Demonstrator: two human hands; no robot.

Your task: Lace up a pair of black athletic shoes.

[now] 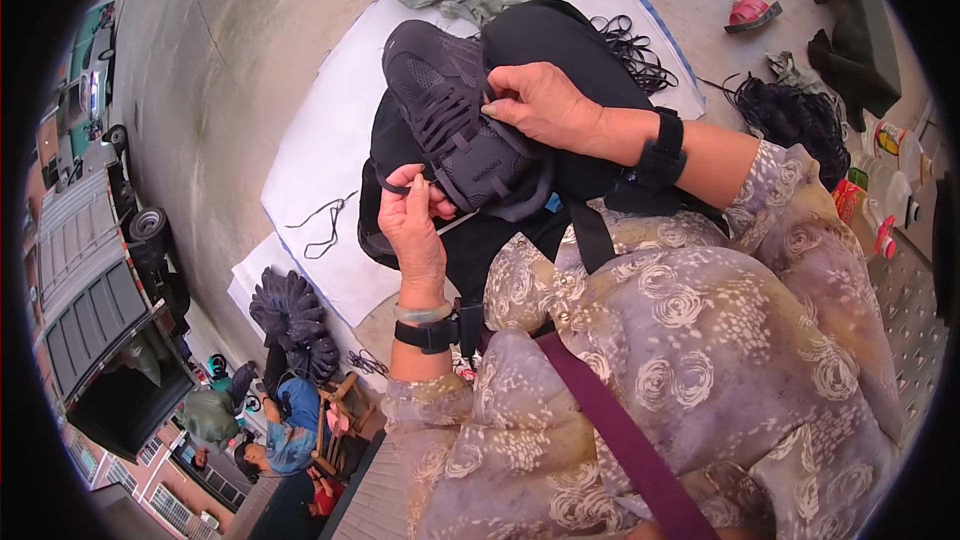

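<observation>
A black sneaker (440, 110) lies across my lap, its toe pointing away and its laced front facing up. My left hand (412, 225) is closed in a pinch beside the sneaker's ankle end, with a dark shoelace (388, 184) between thumb and fingers. At the right edge of the lacing, my right hand (550, 105) pinches with thumb and forefinger; what sits between those fingertips is too small to make out. Black laces (445, 120) criss-cross the front of the sneaker. Dark cloth (590, 50) covers my lap beneath it.
A white sheet (320, 160) lies on the floor, with a loose black lace (325, 225) on it. Bundles of black laces (790, 120) lie at right. Several dark shoes (290, 315) are heaped at left. Bottles (890, 160) stand far right. Another person (285, 430) sits at lower left, near a truck (100, 270).
</observation>
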